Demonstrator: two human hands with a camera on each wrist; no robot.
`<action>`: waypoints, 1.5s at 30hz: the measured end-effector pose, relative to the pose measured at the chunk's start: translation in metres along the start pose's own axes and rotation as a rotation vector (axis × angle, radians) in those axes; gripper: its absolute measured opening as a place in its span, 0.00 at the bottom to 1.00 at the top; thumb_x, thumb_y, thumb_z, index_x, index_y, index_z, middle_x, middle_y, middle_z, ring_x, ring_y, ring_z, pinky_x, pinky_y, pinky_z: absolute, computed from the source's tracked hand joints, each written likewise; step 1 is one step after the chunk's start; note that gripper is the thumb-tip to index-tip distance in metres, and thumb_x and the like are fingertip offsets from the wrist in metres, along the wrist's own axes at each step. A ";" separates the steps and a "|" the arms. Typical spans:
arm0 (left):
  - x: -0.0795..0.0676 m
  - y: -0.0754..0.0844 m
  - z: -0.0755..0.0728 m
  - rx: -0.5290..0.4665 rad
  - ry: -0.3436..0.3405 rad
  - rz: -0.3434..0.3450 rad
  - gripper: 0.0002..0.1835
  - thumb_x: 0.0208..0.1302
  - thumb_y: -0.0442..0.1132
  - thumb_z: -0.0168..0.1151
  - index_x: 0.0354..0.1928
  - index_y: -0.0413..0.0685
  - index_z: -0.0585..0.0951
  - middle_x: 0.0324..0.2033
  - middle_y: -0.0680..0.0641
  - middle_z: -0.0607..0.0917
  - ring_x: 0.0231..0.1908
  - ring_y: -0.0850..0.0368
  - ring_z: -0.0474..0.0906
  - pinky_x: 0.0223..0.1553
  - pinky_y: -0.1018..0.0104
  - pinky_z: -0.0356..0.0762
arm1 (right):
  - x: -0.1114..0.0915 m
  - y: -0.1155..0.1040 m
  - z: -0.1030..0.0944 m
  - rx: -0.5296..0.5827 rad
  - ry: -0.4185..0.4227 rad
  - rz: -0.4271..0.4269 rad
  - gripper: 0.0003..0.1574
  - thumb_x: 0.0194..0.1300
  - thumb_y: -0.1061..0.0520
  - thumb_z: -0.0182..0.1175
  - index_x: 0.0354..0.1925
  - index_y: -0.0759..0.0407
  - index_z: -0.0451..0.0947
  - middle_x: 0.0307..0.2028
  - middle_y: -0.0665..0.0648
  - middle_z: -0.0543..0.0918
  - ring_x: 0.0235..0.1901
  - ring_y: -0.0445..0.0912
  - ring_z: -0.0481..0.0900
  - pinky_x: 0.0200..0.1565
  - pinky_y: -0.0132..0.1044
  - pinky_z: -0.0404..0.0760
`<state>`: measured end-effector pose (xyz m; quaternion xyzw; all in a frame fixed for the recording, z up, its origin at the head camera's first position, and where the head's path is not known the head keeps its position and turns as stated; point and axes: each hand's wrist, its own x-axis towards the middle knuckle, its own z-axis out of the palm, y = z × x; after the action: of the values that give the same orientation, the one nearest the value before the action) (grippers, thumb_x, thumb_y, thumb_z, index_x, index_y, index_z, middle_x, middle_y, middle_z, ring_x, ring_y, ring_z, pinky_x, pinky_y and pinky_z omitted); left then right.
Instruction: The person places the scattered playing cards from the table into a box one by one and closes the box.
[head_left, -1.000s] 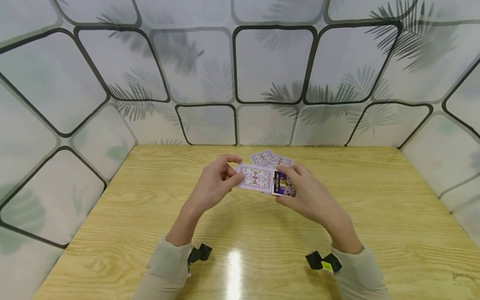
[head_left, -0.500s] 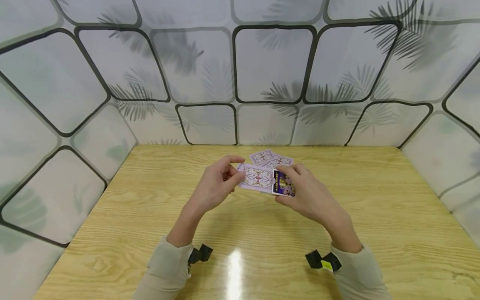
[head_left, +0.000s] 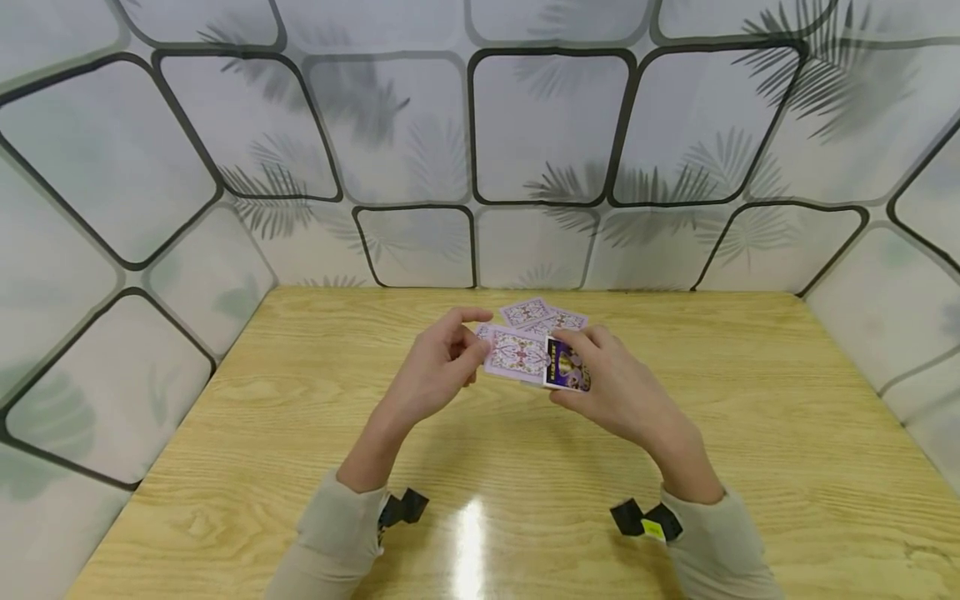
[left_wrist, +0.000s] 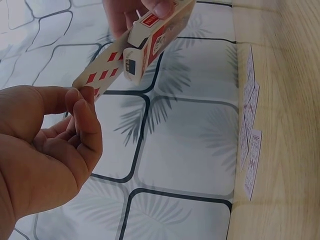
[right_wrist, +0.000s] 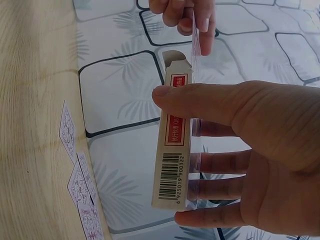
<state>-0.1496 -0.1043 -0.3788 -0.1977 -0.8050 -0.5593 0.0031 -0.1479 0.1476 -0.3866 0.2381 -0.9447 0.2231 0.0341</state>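
My left hand (head_left: pixel 431 371) pinches the near end of a playing card (head_left: pixel 517 354), thumb against fingers. The card's purple patterned back shows in the head view; red diamonds mark its face (left_wrist: pixel 106 70) in the left wrist view. My right hand (head_left: pixel 622 387) grips a card box (head_left: pixel 566 367), dark purple and gold on its front, thumb along one narrow side. In the right wrist view that side of the box (right_wrist: pixel 172 132) carries a barcode and red label, and its end flap (right_wrist: pixel 175 57) stands up. The card's far end overlaps the box.
Several loose playing cards (head_left: pixel 525 312) lie back up and overlapping on the wooden table (head_left: pixel 300 400), beyond the hands near its back edge. A patterned backdrop (head_left: pixel 547 125) rises behind the table and at both sides.
My left hand has shifted slightly right with the card, and a little less of the card shows outside the box. The right hand and box have hardly moved.
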 end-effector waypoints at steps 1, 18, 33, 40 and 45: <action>0.000 0.000 0.001 -0.009 -0.001 -0.001 0.19 0.73 0.33 0.54 0.64 0.45 0.73 0.30 0.40 0.81 0.22 0.54 0.71 0.22 0.66 0.70 | 0.000 0.000 0.000 0.000 0.002 -0.002 0.48 0.57 0.49 0.74 0.71 0.57 0.65 0.54 0.63 0.73 0.42 0.50 0.72 0.39 0.43 0.74; 0.001 -0.003 0.013 -0.022 -0.019 -0.015 0.19 0.72 0.34 0.58 0.62 0.43 0.73 0.33 0.44 0.81 0.25 0.54 0.74 0.25 0.66 0.74 | 0.000 0.000 0.001 0.002 0.011 -0.014 0.48 0.56 0.50 0.74 0.70 0.58 0.66 0.53 0.63 0.73 0.41 0.50 0.72 0.39 0.43 0.74; 0.000 0.000 0.015 -0.066 -0.002 -0.060 0.18 0.74 0.34 0.54 0.63 0.45 0.71 0.33 0.41 0.80 0.24 0.53 0.73 0.25 0.65 0.72 | -0.001 -0.001 -0.001 0.001 0.016 -0.007 0.48 0.56 0.49 0.75 0.70 0.57 0.67 0.53 0.63 0.73 0.41 0.51 0.72 0.38 0.42 0.74; 0.002 -0.002 0.017 -0.080 0.012 -0.035 0.17 0.72 0.32 0.56 0.61 0.40 0.73 0.32 0.43 0.81 0.24 0.55 0.73 0.25 0.67 0.72 | -0.001 0.000 -0.002 -0.006 0.032 -0.012 0.47 0.56 0.51 0.75 0.69 0.57 0.67 0.53 0.64 0.73 0.42 0.52 0.73 0.39 0.45 0.76; 0.002 -0.003 0.018 -0.071 0.017 -0.027 0.16 0.72 0.32 0.56 0.60 0.41 0.74 0.33 0.43 0.81 0.24 0.55 0.73 0.25 0.68 0.72 | -0.001 0.000 -0.001 -0.010 0.035 -0.014 0.46 0.56 0.50 0.75 0.69 0.57 0.68 0.54 0.65 0.74 0.44 0.53 0.74 0.42 0.48 0.77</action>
<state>-0.1488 -0.0881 -0.3880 -0.1822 -0.7870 -0.5894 -0.0045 -0.1469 0.1485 -0.3855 0.2406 -0.9433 0.2222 0.0535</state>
